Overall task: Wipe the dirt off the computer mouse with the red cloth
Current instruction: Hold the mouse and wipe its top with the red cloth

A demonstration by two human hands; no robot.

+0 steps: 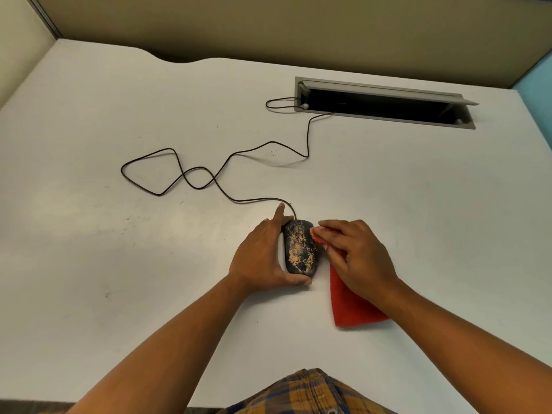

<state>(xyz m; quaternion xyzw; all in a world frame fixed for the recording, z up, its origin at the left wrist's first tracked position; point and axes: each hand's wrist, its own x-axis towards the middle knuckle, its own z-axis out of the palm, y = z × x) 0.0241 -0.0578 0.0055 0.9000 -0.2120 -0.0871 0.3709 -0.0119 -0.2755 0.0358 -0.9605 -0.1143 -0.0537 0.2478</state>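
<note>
A black computer mouse (299, 248) speckled with tan dirt sits on the white desk (119, 249). My left hand (263, 255) grips it from the left side, thumb at its near end and index finger stretched past its front. My right hand (355, 253) presses the red cloth (352, 306) against the desk, with the cloth's front edge touching the mouse's right side. Most of the cloth trails back under my wrist.
The mouse's black cable (185, 174) loops across the desk and runs into an open grey cable tray (379, 104) at the back right. Beige partition walls (268, 22) close off the back and left of the desk.
</note>
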